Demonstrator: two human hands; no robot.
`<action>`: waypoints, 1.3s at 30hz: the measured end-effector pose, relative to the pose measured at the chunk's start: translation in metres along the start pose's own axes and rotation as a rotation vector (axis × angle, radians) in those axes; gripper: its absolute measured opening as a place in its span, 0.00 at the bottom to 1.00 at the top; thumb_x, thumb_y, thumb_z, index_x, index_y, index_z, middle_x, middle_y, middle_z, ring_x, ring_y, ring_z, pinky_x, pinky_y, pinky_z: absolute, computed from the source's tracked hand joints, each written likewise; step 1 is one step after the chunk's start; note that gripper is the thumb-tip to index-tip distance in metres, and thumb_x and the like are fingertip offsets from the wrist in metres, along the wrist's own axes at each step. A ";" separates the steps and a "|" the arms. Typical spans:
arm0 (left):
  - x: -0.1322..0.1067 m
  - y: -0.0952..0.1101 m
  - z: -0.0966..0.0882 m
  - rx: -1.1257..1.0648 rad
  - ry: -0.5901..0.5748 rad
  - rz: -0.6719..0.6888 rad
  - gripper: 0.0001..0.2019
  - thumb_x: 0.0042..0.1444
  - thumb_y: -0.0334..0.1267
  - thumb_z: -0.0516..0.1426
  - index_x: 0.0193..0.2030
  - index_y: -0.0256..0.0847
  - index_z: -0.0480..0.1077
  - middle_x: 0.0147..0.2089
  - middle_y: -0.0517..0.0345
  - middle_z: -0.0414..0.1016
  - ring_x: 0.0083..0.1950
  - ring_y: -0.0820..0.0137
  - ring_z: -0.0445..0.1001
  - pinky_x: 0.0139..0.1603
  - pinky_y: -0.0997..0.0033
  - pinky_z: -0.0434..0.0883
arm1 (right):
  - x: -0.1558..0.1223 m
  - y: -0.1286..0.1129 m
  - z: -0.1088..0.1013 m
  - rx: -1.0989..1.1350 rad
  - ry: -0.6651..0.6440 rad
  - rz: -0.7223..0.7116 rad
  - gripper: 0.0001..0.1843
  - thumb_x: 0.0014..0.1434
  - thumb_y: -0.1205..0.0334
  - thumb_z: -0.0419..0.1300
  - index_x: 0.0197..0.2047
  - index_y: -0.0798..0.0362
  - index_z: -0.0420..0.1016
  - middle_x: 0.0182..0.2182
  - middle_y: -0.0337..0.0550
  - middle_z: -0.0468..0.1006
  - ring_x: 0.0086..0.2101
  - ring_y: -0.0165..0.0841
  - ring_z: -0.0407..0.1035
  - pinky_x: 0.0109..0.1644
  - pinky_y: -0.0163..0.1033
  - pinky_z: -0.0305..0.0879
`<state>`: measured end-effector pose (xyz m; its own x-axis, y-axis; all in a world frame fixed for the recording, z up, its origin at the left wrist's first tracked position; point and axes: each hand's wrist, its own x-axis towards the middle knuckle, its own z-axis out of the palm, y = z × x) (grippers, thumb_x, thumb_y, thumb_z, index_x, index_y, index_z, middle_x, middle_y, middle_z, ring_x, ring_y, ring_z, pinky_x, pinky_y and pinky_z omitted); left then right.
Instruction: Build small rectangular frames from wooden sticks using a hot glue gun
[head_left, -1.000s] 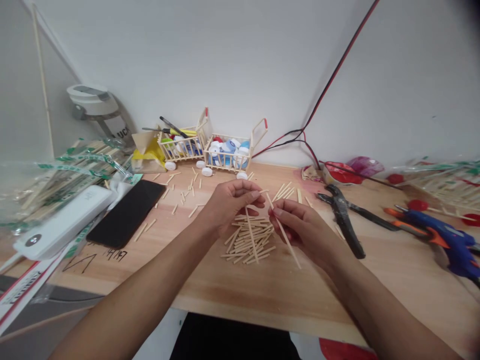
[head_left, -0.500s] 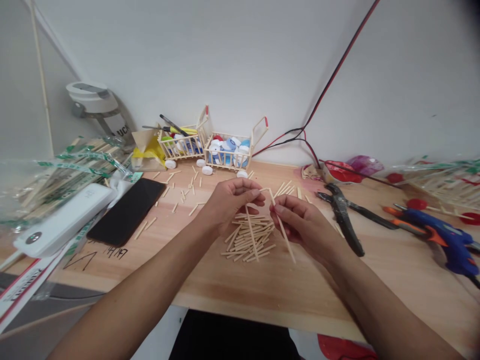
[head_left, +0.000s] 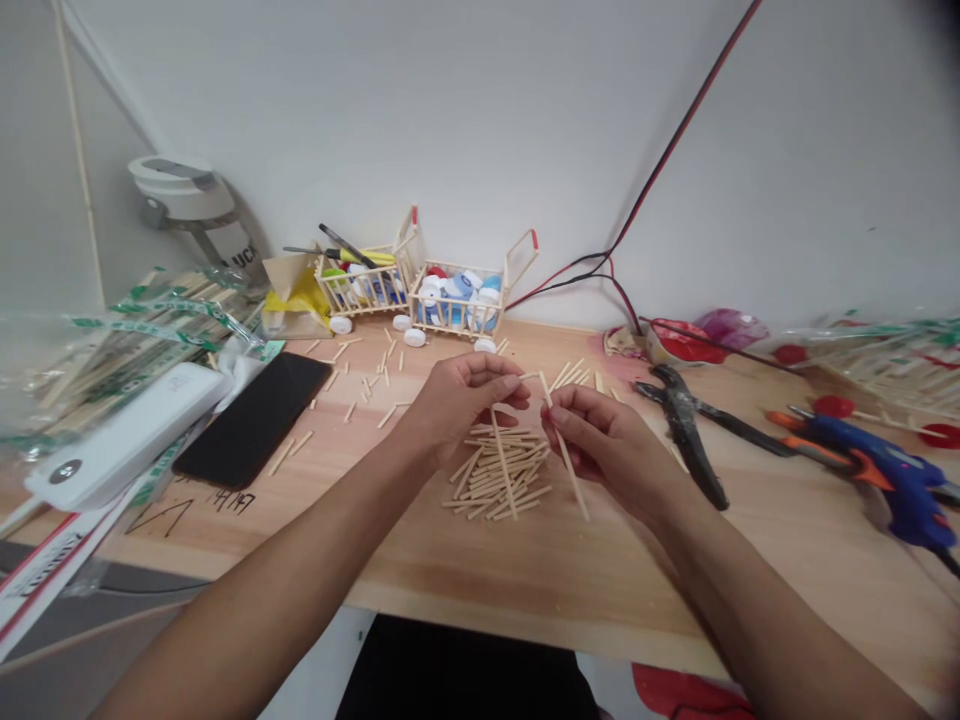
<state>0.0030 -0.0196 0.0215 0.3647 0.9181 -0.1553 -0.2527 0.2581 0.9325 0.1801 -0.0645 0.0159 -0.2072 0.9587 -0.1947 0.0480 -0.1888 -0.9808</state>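
Between my hands is a thin wooden stick frame [head_left: 571, 478], made of two long sticks slanting down and a short crosspiece at the top. My left hand [head_left: 474, 400] pinches its left side near the upper corner, and the fingers hide that joint. On the other side, my right hand [head_left: 600, 435] grips the right long stick just below the top. A heap of short cut wooden sticks [head_left: 487, 478] lies on the table under the frame. Behind my hands, more short sticks [head_left: 570, 373] lie loose.
Two small stick carts [head_left: 454, 325] holding bottle caps stand by the wall. A phone [head_left: 251, 420], a white power bank [head_left: 131, 435] and bagged sticks [head_left: 150, 335] lie left. Black-handled pliers [head_left: 686, 435] and a blue glue gun [head_left: 877, 460] lie right. Red-black wires [head_left: 679, 135] run up the wall.
Both hands keep their hold on the stick frame. The lower end of its right stick has shifted very slightly left and up; otherwise little differs.
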 end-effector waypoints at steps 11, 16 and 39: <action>-0.001 -0.001 0.001 0.027 -0.001 0.024 0.04 0.53 0.29 0.60 0.36 0.34 0.70 0.30 0.56 0.75 0.32 0.73 0.75 0.30 0.75 0.72 | 0.000 -0.003 0.003 -0.027 0.021 0.009 0.19 0.52 0.47 0.64 0.30 0.52 0.64 0.22 0.32 0.65 0.18 0.20 0.54 0.19 0.27 0.46; -0.002 0.002 0.003 0.044 0.019 0.012 0.02 0.54 0.29 0.59 0.35 0.34 0.70 0.30 0.56 0.75 0.32 0.73 0.75 0.30 0.75 0.72 | 0.001 -0.002 0.003 -0.023 0.021 -0.010 0.19 0.52 0.47 0.65 0.30 0.52 0.64 0.21 0.32 0.65 0.18 0.20 0.54 0.18 0.27 0.45; 0.000 -0.003 0.001 0.125 0.040 0.070 0.02 0.52 0.29 0.60 0.33 0.33 0.72 0.28 0.56 0.76 0.28 0.75 0.74 0.30 0.75 0.71 | 0.003 0.001 0.005 -0.106 0.050 -0.088 0.18 0.53 0.48 0.64 0.28 0.51 0.63 0.20 0.31 0.63 0.17 0.21 0.54 0.17 0.29 0.48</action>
<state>0.0045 -0.0205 0.0193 0.3132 0.9445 -0.0995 -0.1612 0.1561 0.9745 0.1750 -0.0626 0.0144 -0.1667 0.9804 -0.1048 0.1350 -0.0826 -0.9874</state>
